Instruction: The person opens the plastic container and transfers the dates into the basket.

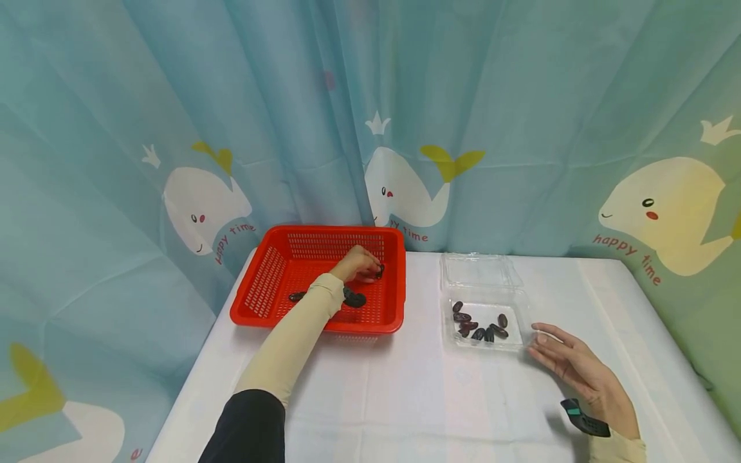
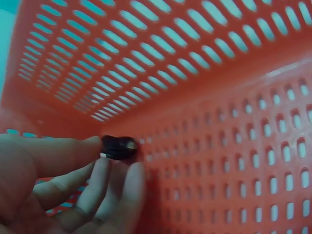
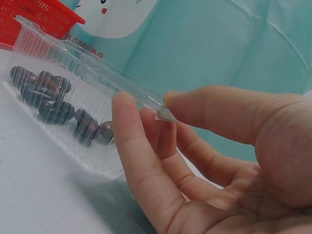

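Pinching a date (image 2: 118, 148) between fingertips (image 2: 90, 147), the left hand (image 1: 356, 263) is inside the basket (image 1: 394, 276) while the right hand (image 1: 581, 373) pinches the box (image 1: 485, 308).

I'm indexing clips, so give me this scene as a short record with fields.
Left hand: fingers pinch a dark date inside the red basket
Right hand: pinches the rim of the clear plastic clamshell
Clamshell: lid open, several dates inside
Basket: more dates, partly hidden by the sleeve
Backdrop: blue whale-print curtain
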A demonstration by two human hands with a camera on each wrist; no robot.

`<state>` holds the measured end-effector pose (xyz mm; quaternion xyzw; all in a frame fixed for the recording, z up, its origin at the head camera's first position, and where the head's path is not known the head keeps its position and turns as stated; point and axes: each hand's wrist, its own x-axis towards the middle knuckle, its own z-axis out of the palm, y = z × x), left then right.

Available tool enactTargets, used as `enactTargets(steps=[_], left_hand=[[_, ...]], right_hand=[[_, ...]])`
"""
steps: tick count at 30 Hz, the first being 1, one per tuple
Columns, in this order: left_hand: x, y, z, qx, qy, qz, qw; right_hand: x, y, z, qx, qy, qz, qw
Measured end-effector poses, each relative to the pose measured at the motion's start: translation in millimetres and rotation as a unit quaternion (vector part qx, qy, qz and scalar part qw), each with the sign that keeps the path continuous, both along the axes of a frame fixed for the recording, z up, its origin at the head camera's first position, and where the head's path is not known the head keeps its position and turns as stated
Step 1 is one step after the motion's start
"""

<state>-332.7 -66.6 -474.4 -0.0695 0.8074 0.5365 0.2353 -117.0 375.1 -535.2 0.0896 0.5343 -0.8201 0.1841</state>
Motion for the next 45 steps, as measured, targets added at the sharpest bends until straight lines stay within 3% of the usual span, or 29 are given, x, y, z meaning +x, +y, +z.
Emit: enactTargets(steps=[7,15,26,35,45], left_hand=[[3.8,-3,22.0,-0.012,0.025,-0.05,0.9983],[12.1,-8,42.0,-0.015,0.08,-0.091,0.9925],[37.3,-4,70.6,0.026,0.155,-0.118,0.9806],[59.7,6,76.9,0.027,0.189,-0.137,0.972],[82.2,23,73.2,0.035,0.253,-0.187,0.9487]], right_hand=[[-0.1,0,2.6,0.001,0.002,0.001,1.0],[0.8,-1,2.1,-0.015,0.007,0.006,1.0],[0.3,-2,2.2,-0.009,0.006,0.003,1.0],[-0.5,-1,1.2,0.009,-0.005,-0.009,1.0],[-0.8,-3,5.0,0.021,-0.003,-0.005,1.0]])
